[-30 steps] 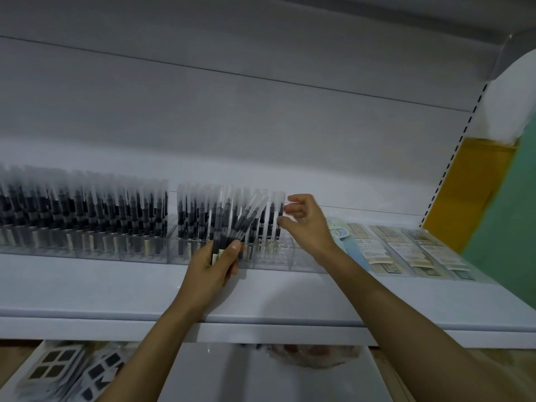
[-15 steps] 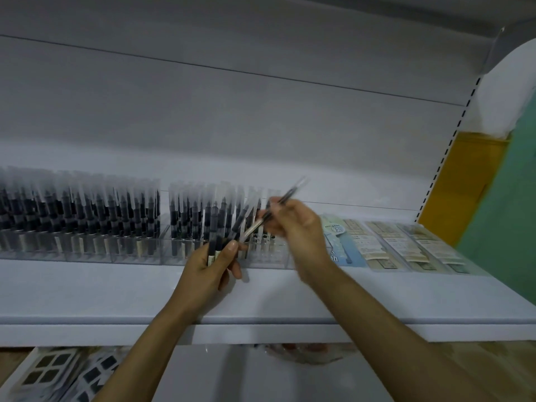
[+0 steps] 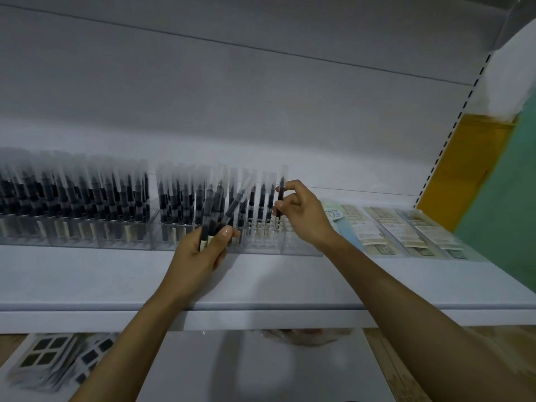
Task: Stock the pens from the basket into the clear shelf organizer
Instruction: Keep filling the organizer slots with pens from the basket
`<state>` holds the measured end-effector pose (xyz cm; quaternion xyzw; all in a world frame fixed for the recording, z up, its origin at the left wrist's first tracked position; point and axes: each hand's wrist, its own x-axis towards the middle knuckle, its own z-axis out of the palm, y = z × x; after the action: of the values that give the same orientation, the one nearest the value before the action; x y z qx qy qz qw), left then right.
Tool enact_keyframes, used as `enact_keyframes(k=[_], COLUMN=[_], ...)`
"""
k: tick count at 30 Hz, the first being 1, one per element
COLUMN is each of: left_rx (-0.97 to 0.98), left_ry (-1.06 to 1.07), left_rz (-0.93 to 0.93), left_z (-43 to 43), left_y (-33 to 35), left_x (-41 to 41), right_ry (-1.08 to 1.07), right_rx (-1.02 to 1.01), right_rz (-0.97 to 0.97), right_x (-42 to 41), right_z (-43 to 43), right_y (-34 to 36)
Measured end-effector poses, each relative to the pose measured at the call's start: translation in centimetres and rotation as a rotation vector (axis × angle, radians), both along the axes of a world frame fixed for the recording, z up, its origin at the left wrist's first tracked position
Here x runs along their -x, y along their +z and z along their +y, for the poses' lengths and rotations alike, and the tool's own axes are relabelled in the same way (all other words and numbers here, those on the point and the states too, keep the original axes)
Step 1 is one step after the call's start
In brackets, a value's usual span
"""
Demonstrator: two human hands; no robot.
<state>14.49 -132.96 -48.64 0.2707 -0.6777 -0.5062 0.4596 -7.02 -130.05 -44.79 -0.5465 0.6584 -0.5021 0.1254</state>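
Observation:
A clear shelf organizer [image 3: 301, 248] stands on the white shelf [image 3: 261, 285], packed with upright black pens with frosted caps [image 3: 72, 195]; its right end holds only a few. My left hand [image 3: 200, 250] grips a fanned bundle of pens [image 3: 223, 204] in front of the organizer. My right hand [image 3: 301, 213] pinches a single pen [image 3: 281, 190] upright over the organizer's right section, tip down among the slots. The basket is not in view.
Flat packaged items [image 3: 406, 230] lie on the shelf right of the organizer. Below the shelf sit packs with dark squares [image 3: 49, 358] at lower left and a white surface [image 3: 261, 367]. A slotted upright [image 3: 452, 126] bounds the shelf on the right.
My right hand took one pen from the bundle, swung it from slanted to upright and carried it right, down over the organizer's right section. My left hand stays put with the bundle.

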Motion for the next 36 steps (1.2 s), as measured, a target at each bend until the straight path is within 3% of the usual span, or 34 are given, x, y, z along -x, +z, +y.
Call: enact_keyframes(k=[15, 18, 20, 23, 26, 29, 32, 36], left_rx=[0.017, 0.011, 0.008, 0.021, 0.06, 0.09, 0.088, 0.102], left_ry=[0.007, 0.006, 0.005, -0.015, -0.034, -0.067, -0.088, -0.073], left_rz=[0.017, 0.011, 0.012, 0.026, 0.013, 0.001, -0.013, -0.046], left_z=[0.1, 0.1, 0.1, 0.3, 0.3, 0.5, 0.6, 0.5], left_y=[-0.1, -0.2, -0.2, 0.0, 0.2, 0.3, 0.5, 0.4], left_x=[-0.1, -0.1, 0.0, 0.0, 0.0, -0.2, -0.2, -0.1], right_ry=[0.002, 0.011, -0.058, -0.131, 0.083, 0.247, 0.225, 0.213], right_rx=[-0.031, -0.046, 0.092, 0.382, 0.271, 0.223, 0.251, 0.24], right_rz=[-0.017, -0.103, -0.141, -0.039, -0.018, -0.203, -0.387, -0.389], right_x=[1.0, 0.9, 0.8, -1.3, -5.6, -8.5, -8.8, -8.8], right_z=[-0.1, 0.2, 1.0, 3.2, 4.3, 4.0, 3.8, 4.1], right_y=[-0.1, 0.0, 0.3, 0.9, 0.6, 0.1, 0.0, 0.8])
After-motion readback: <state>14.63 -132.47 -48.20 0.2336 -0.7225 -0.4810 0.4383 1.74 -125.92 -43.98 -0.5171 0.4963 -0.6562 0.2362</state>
